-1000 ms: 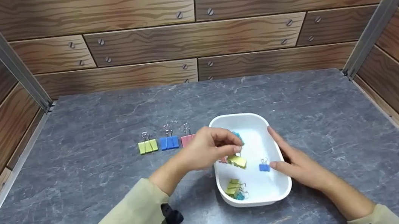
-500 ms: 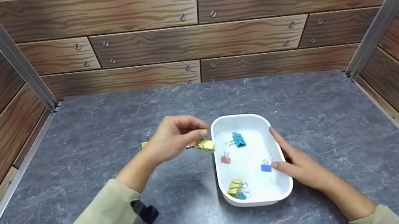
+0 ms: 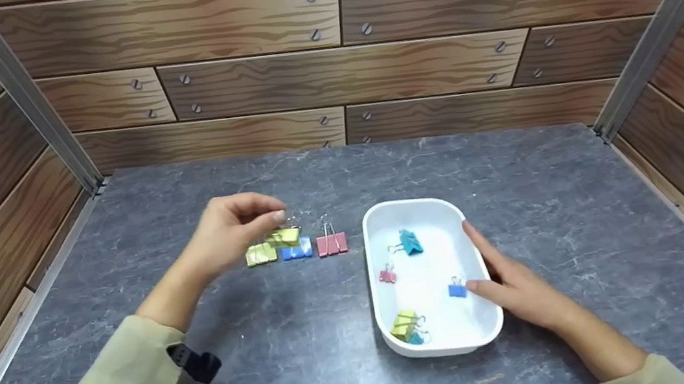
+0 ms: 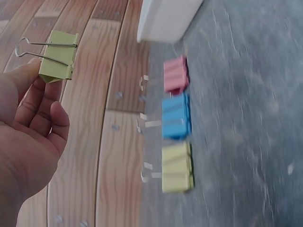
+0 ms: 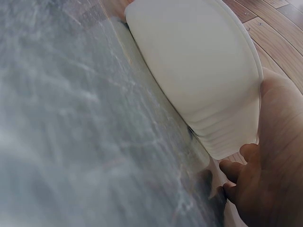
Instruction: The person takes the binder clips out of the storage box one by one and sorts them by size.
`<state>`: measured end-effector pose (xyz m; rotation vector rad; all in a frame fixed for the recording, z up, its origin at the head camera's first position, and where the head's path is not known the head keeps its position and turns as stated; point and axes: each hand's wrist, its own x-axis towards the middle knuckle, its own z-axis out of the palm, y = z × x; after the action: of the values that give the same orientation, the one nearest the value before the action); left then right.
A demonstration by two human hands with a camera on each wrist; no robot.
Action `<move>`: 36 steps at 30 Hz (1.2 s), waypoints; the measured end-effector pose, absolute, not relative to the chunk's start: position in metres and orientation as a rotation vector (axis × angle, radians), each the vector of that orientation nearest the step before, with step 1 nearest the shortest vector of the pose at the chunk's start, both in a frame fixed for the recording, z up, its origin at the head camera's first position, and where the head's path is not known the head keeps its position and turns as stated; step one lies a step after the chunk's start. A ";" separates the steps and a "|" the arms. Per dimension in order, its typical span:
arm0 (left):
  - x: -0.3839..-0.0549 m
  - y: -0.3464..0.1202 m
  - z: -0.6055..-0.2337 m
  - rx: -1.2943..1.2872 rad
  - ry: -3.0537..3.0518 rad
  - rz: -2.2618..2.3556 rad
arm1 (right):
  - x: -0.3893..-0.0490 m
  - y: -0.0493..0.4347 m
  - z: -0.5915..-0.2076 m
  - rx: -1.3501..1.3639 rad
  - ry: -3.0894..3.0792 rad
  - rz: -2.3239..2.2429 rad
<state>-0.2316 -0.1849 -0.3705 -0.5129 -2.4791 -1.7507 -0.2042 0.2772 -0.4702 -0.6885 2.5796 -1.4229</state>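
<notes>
My left hand pinches a yellow binder clip by its wire handle, held up over a row of clips on the table. In that row lie a yellow binder clip, a blue one and a pink one, handles pointing to the back. The left wrist view shows the held clip with its wire handle toward the palm. My right hand grips the right wall of a white tub, thumb over the rim and fingers outside.
Inside the tub are a teal clip, a small red clip, a small blue clip near my right thumb, a yellow clip and a small teal clip. Wood-patterned walls enclose the grey table.
My left hand has carried the yellow binder clip out of the tub and leftward over the row on the table. The right hand stays at the tub.
</notes>
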 end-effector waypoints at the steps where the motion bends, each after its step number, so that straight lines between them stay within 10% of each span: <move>1: -0.232 -0.189 -0.372 -0.496 -2.484 -1.742 | -0.204 0.277 -0.470 -0.691 2.586 -1.419; 36: -0.235 -0.175 -0.447 -0.494 -2.643 -1.745 | -0.203 0.278 -0.469 -0.683 2.565 -1.415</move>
<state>-0.2346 -0.1749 -0.4472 -0.4940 -2.6431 -1.7454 -0.2030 0.2776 -0.4690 -0.6830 2.5655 -1.4153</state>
